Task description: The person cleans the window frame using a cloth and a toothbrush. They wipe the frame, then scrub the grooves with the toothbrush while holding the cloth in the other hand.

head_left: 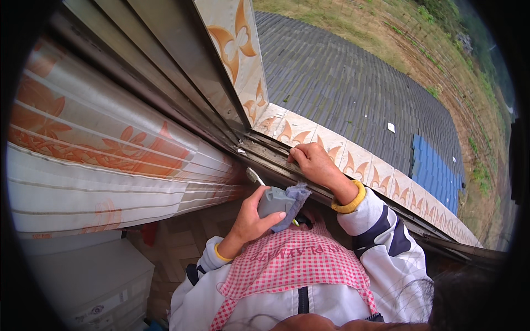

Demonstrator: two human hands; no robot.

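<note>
My left hand (249, 222) is closed around a grey plastic piece (273, 202) in front of my chest. A fuzzy blue-grey cloth (298, 199) lies along the piece's right side. Beyond the fingertips of this hand a small white brush-like stick (255, 177) pokes up; its lower end is hidden. Over the sliding-window track (270, 153), my right hand (320, 167) has its fingers curled down at the dirty groove. Whatever they pinch, if anything, cannot be seen. White crumbs (241, 150) lie in the corner of the track.
A white curtain (110, 176) with orange flowers hangs at the left beside the window frame (182, 60). Outside, a tiled ledge (337, 151) borders a dark roof (342, 71) with a blue section (433, 171). A white box (94, 276) stands at the lower left.
</note>
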